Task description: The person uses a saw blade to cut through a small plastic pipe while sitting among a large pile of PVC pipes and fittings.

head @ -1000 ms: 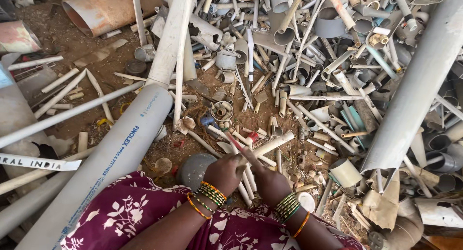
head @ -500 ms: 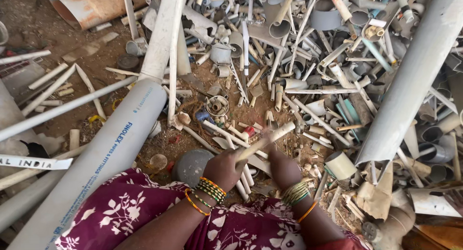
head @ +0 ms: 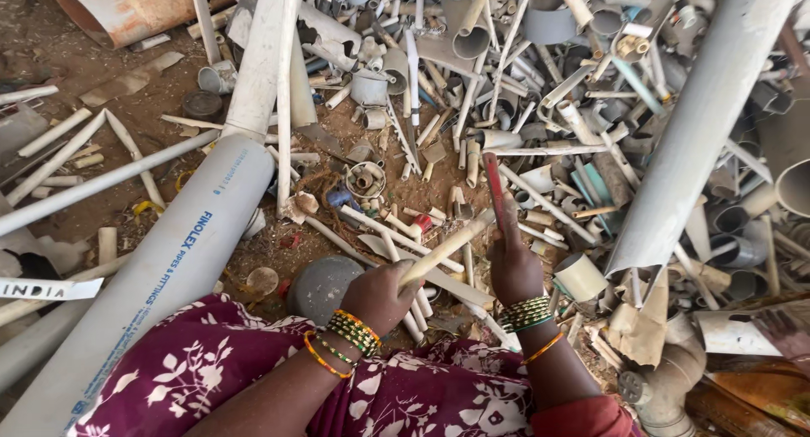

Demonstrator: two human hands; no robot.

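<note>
My left hand (head: 380,295) grips a thin cream plastic pipe piece (head: 451,245) that slants up to the right over the scrap. My right hand (head: 515,264) holds a narrow dark red blade-like tool (head: 496,188) upright, its lower part close to the pipe's far end. Both wrists wear green and orange bangles. A grey round cap (head: 325,285) lies on the dirt just left of my left hand. My lap, in a maroon floral cloth (head: 253,386), fills the bottom of the view.
A wide grey pipe (head: 181,260) runs diagonally at the left and another (head: 700,125) at the right. A heap of cut white and grey pipe offcuts (head: 472,91) and fittings covers the ground ahead. A rusty drum (head: 126,7) lies at the top left.
My left hand has lifted the cream pipe piece off the pile. My right hand has raised the red tool upright beside it. The view shifted slightly closer.
</note>
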